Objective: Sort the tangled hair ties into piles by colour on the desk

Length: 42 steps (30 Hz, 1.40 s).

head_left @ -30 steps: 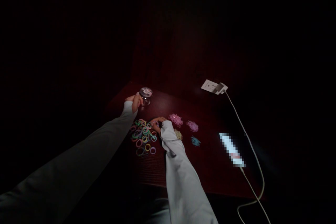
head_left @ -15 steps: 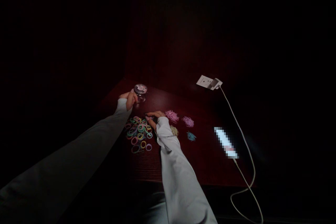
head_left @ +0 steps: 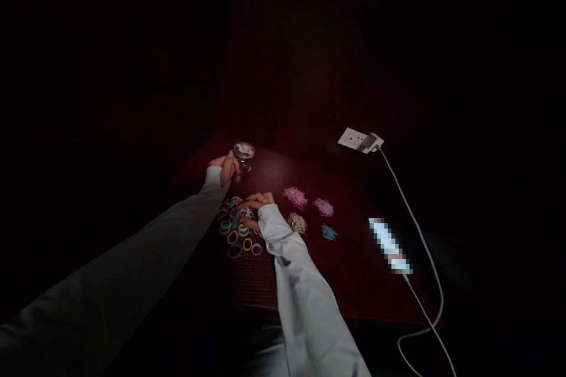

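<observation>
My left hand [head_left: 226,166] is curled against the near-left side of a small clear jar [head_left: 244,166] with a patterned round lid, upright at the far left of the dark red-brown table. Just below it lies a loose pile of colourful hair ties [head_left: 233,237] in pink, green, yellow and purple. My right hand [head_left: 259,205] reaches over the right part of this pile, its index finger and thumb apart and their tips among the ties. Whether it pinches any tie is too dark to make out.
Right of my right wrist lie small heaps of thin elastic bands: pink [head_left: 295,197], purple [head_left: 323,207], yellowish [head_left: 298,222] and blue [head_left: 328,232]. Farther right, a blurred-out phone [head_left: 391,245] is on a white cable [head_left: 411,218] running from a charger at a wall socket [head_left: 352,139].
My right hand has shifted from the pile's upper right edge onto the hair ties, covering some. My left hand stays at the jar. The whole view has moved slightly.
</observation>
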Each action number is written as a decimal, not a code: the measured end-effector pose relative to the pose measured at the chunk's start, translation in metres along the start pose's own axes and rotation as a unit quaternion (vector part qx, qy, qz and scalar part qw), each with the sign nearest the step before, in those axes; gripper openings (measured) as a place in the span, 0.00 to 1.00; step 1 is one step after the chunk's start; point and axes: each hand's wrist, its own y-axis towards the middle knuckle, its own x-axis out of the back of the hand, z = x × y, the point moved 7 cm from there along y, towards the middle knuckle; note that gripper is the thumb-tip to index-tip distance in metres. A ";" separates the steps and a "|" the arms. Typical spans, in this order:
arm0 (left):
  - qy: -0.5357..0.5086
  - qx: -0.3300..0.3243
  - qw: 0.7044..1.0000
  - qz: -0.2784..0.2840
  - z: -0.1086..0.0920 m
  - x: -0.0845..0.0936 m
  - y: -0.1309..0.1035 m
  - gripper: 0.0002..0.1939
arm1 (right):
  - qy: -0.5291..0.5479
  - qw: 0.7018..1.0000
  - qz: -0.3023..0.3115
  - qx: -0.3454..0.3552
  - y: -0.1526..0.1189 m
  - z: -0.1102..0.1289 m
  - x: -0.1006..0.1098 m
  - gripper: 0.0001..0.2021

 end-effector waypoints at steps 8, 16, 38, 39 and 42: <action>0.008 -0.004 1.000 -0.008 -0.002 0.000 0.001 0.38 | 0.033 0.997 -0.054 -0.053 0.008 -0.018 0.005 0.04; 0.014 0.003 1.000 -0.020 -0.008 0.000 -0.001 0.40 | 0.009 0.996 -0.072 -0.054 0.005 -0.008 0.018 0.07; 0.006 -0.002 1.000 0.014 -0.005 -0.001 -0.005 0.37 | 0.005 0.999 0.039 -0.001 -0.003 0.023 0.003 0.02; 0.007 -0.001 1.000 0.013 -0.005 -0.001 -0.006 0.36 | 0.010 0.999 0.032 -0.003 -0.002 0.022 0.003 0.01; 0.013 -0.006 1.000 0.013 -0.007 -0.002 -0.009 0.34 | 0.041 0.999 0.003 -0.023 0.002 0.014 0.005 0.02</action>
